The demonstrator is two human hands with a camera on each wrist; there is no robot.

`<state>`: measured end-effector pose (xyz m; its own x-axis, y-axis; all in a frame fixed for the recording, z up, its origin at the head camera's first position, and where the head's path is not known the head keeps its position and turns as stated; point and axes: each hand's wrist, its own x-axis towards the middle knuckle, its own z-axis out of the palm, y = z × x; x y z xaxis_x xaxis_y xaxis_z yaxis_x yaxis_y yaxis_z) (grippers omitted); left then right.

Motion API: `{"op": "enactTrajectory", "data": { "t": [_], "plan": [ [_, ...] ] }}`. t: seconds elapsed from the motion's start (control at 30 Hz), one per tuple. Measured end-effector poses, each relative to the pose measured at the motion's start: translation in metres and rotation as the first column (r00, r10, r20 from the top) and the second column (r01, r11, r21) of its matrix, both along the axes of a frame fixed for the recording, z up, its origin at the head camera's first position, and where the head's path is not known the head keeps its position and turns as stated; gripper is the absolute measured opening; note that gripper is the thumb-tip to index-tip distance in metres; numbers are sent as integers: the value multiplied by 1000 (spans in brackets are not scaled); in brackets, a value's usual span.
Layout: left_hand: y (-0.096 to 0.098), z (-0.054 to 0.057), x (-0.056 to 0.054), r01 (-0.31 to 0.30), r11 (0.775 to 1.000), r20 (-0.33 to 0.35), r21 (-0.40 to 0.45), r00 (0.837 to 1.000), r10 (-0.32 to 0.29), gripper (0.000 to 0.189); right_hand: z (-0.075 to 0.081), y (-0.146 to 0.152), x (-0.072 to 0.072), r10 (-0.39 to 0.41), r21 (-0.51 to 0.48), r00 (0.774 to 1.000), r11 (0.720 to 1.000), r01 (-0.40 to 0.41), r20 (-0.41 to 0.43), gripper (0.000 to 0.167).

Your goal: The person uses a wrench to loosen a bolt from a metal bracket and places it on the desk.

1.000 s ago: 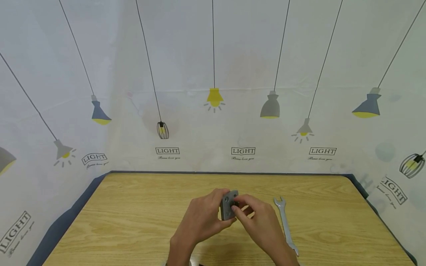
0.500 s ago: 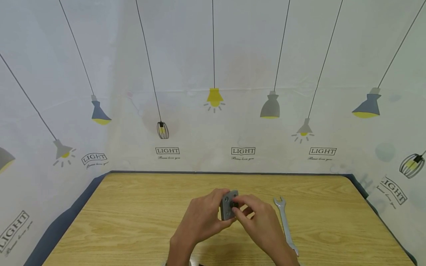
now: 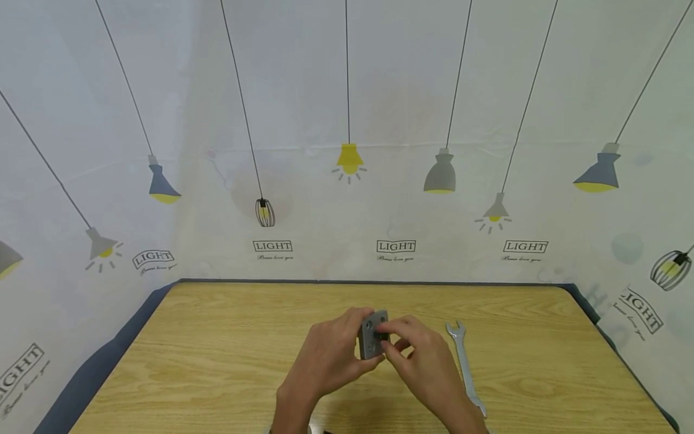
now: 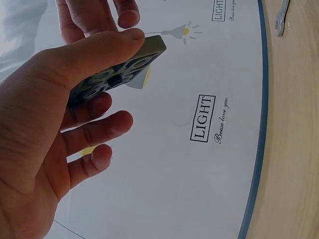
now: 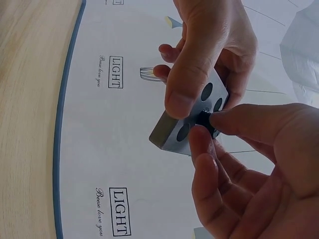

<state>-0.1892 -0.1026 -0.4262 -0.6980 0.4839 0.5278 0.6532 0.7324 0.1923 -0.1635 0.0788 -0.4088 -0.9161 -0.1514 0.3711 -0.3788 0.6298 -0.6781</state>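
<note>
My left hand (image 3: pixel 331 349) grips a grey metal block (image 3: pixel 368 346) by its edges, held up above the table. Several round holes show in the block's face in the right wrist view. At the middle of that face is a small black bolt (image 5: pixel 203 118), which my right hand (image 3: pixel 425 355) pinches between thumb and forefinger. Fingertips cover much of the bolt, so how deep it sits cannot be told. In the left wrist view, the left thumb presses the near edge of the block (image 4: pixel 117 74), whose other face has rounded recesses.
An open-ended wrench (image 3: pixel 463 364) lies on the wooden table (image 3: pixel 217 349), just right of my right hand. A pale curtain (image 3: pixel 303 181) printed with lamps surrounds the table at the back and sides. A small dark object (image 3: pixel 328 432) peeks in at the bottom edge.
My right thumb and forefinger have shifted slightly on the black bolt, the thumb a little to the right and down. The left hand and the block have stayed in place.
</note>
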Motion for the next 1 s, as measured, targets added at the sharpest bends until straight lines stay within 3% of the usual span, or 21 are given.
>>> {"op": "enactTrajectory", "data": {
  "t": [0.7,1.0],
  "plan": [
    [1,0,0,-6,1000,1,-4,1000,6,66,-3,0,0,5,-2,998,1000,-5,-59,29],
    [1,0,-1,-2,1000,14,2,1000,2,65,-1,2,1,7,-56,1000,998,-6,13,34]
  ]
}}
